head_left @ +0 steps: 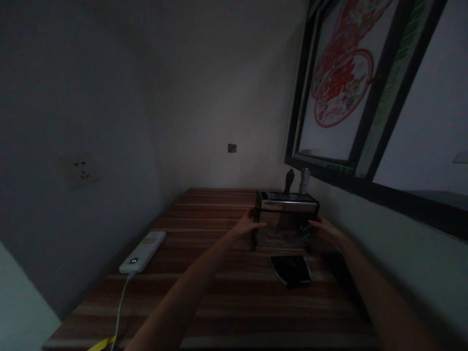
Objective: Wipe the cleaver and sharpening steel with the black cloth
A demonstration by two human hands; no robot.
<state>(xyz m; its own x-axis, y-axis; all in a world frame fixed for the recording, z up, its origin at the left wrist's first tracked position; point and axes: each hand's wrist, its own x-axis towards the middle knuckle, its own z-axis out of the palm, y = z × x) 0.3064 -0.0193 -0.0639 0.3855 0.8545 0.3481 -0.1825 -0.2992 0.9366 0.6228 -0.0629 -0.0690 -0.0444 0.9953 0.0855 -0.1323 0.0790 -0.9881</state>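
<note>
A shiny box-shaped holder [281, 219] with dark edges stands on the far right part of the wooden table. Out of its top rise a black handle [288, 182] and a silvery handle [304, 180]; whatever is below them is hidden inside. My left hand [248, 224] grips the holder's left side, thumb on the front face. On the opposite side, my right hand [324, 227] holds it the same way, its other fingers mostly hidden. Just in front of the holder lies a flat black square item [291, 271] with a pale edge.
A white power bank or similar device [146, 248] with a white cable [120, 304] lies on the table's [215, 297] left. A long dark item [341, 275] rests beneath my right forearm. A dark-framed window [356, 168] borders the right; a socket [81, 169] is on the left wall.
</note>
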